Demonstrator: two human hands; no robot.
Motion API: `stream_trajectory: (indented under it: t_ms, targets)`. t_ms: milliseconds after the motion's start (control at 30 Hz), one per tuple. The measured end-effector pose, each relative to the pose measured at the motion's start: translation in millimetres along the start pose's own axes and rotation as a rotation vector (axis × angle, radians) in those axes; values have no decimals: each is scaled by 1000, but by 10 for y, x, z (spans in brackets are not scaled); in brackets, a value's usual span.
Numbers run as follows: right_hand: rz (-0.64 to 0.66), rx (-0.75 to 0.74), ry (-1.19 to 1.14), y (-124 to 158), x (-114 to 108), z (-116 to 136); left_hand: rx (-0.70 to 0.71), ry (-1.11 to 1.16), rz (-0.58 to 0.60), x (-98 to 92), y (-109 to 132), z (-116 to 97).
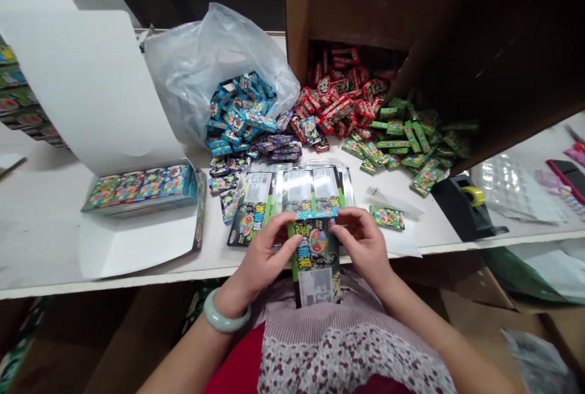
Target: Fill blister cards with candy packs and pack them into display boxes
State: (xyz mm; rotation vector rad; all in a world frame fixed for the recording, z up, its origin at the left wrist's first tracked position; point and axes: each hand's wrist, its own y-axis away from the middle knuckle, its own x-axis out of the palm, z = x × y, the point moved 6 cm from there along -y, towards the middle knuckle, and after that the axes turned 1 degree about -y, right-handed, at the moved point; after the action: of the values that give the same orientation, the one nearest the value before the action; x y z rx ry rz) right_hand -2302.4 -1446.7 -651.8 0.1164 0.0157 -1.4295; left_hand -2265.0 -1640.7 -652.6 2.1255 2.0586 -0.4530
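A black and green printed pouch (pixel 316 260) hangs upside down at the table's front edge, its top edge between my two hands. My left hand (pixel 273 246) pinches its left corner between thumb and fingers. The right corner is gripped the same way by my right hand (pixel 365 246). Along the pouch's top edge shows a narrow blue strip, perhaps a small candy box; I cannot tell if it is inside. Just beyond my hands lie more flat pouches (pixel 249 218), overlapping. A single green candy box (pixel 387 217) rests right of my right hand.
Blue boxes (pixel 242 108) spill from a clear plastic bag (pixel 183 71). Red boxes (pixel 340 98) come out of a tipped carton (pixel 365 7), with green boxes (pixel 411 138) beside them. An open display box (pixel 137 245) stands left, a tape dispenser (pixel 461 208) right.
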Motion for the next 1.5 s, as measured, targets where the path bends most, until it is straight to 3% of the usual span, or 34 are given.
stream_trajectory:
  t_ms: [133,300,567,633,733,900,1067,1300,1400,1500]
  targets:
    - [-3,-19,20,-56,63,5,-16,-13,-4,-6,12,24]
    - [211,-89,181,-182,61,141,2,4,11,52,31,6]
    - [315,-127,257,-391,6,279,-113,182,-296,114,-42,92]
    - [345,-143,266,-400,21,284,-146,248,-327,124,-27,141]
    - [356,-135,237,-395,40,248,-144,211,-302,117,-31,143]
    - [305,18,69,-416,65,108,-48,102,-313,5,-144,-8]
    - [398,-163,215,-437,115,257,-120,277,-315,-42,-222,19]
    - [487,-247,375,-389,140,442,53,172,-194,-109,-247,-76]
    - [440,-223,401,-410,158,456,17,189,-169,-109,-285,-102]
    - [402,-94,391,-453,175,430,-95,231,-140,-92,-336,-110]
